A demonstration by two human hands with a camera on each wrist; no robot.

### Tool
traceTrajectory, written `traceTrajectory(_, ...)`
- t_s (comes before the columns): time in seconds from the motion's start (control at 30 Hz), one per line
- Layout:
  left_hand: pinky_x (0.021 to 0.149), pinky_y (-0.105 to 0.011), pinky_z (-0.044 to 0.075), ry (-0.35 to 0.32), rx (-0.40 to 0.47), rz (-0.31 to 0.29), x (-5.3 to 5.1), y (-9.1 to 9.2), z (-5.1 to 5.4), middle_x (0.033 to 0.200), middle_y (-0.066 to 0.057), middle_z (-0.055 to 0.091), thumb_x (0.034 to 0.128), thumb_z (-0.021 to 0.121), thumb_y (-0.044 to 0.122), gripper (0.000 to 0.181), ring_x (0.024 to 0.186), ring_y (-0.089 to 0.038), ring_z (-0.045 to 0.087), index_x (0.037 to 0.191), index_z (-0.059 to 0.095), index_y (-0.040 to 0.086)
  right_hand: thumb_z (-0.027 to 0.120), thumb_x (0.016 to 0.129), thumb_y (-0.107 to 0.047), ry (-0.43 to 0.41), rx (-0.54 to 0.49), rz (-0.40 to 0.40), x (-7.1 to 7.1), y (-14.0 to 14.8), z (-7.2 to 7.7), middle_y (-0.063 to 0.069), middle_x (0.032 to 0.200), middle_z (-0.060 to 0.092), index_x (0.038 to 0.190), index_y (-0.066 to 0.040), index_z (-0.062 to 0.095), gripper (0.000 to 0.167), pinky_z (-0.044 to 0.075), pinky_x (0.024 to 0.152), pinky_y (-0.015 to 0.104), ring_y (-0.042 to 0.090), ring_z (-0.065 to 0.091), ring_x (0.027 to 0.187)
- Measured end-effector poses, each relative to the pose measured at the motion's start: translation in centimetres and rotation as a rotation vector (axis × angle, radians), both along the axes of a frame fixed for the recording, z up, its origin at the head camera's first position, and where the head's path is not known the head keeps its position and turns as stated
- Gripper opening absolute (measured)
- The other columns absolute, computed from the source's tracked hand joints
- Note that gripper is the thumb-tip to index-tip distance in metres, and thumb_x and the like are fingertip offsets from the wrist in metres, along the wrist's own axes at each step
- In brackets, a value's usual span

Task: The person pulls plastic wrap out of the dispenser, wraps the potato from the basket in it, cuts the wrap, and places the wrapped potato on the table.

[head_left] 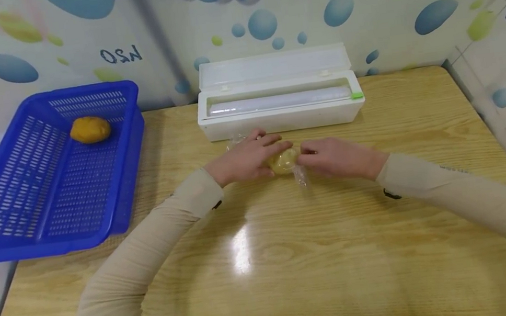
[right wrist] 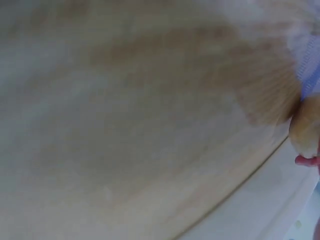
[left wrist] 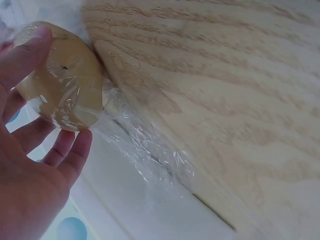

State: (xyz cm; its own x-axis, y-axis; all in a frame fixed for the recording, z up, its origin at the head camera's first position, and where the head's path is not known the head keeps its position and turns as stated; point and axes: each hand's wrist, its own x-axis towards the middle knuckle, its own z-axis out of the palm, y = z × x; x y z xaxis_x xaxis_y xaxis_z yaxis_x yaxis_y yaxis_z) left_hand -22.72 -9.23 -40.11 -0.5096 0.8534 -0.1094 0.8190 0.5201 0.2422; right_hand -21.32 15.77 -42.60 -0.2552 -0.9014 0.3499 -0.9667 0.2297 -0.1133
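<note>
While left hand (head_left: 250, 158) holds one wrapped potato (left wrist: 75, 82) | right hand (head_left: 333, 157) pinches film (head_left: 300, 176) | one basket (head_left: 130, 170), one box (head_left: 283, 121)

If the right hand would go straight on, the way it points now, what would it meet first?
Most likely the film-wrapped potato, which lies just in front of the right hand; whether they already touch is hard to judge.
</note>
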Motion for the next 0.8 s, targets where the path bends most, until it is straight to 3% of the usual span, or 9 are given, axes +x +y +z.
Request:
traceTrajectory(0.13, 0.104, -0.044, 0.031, 0.004, 0.001, 0.002, 0.0, 0.0, 0.0, 0.145, -0.020, 0.041, 0.0878, 0.073, 0.026, 0.072, 0.126, -0.037, 0.037, 0.148, 0.038, 0.010, 0.067, 0.086, 0.004, -0.281, -0.087, -0.156, 0.6, -0.3, -0.1, 0.003, 0.086, 0.053, 0.098, -0.008, 0.059, 0.018, 0.047, 0.062, 0.030, 0.014, 0.051, 0.070)
traceTrajectory(0.3, 0.103, -0.043, 0.033, 0.012, 0.014, 0.016, -0.1, 0.1, 0.0, 0.144, -0.020, 0.042, 0.0866, 0.074, 0.028, 0.072, 0.123, -0.036, 0.038, 0.147, 0.039, 0.010, 0.065, 0.086, 0.009, -0.631, -0.257, -0.323, 1.0, -0.7, -0.3, 0.003, 0.086, 0.062, 0.089, -0.006, 0.060, 0.016, 0.051, 0.069, 0.030, 0.016, 0.059, 0.079)
traceTrajectory(0.53, 0.101, -0.042, 0.034, 0.017, 0.008, 0.027, 0.0, 0.3, 0.1, 0.144, -0.018, 0.043, 0.0847, 0.075, 0.029, 0.071, 0.120, -0.034, 0.039, 0.146, 0.043, 0.011, 0.068, 0.086, 0.005, -0.893, -0.338, -0.433, 1.1, -0.8, -0.3, 0.006, 0.084, 0.064, 0.086, -0.006, 0.062, 0.012, 0.049, 0.068, 0.025, 0.018, 0.059, 0.078)
traceTrajectory(0.8, 0.097, -0.038, 0.036, 0.014, -0.015, 0.052, -0.1, 0.8, 0.3, 0.142, -0.015, 0.047, 0.0809, 0.079, 0.030, 0.072, 0.115, -0.031, 0.042, 0.143, 0.047, 0.012, 0.065, 0.087, 0.005, -1.273, -0.367, -0.593, 0.3, -1.1, 0.3, 0.012, 0.087, 0.062, 0.095, 0.010, 0.058, 0.011, 0.054, 0.073, 0.027, 0.014, 0.061, 0.080)
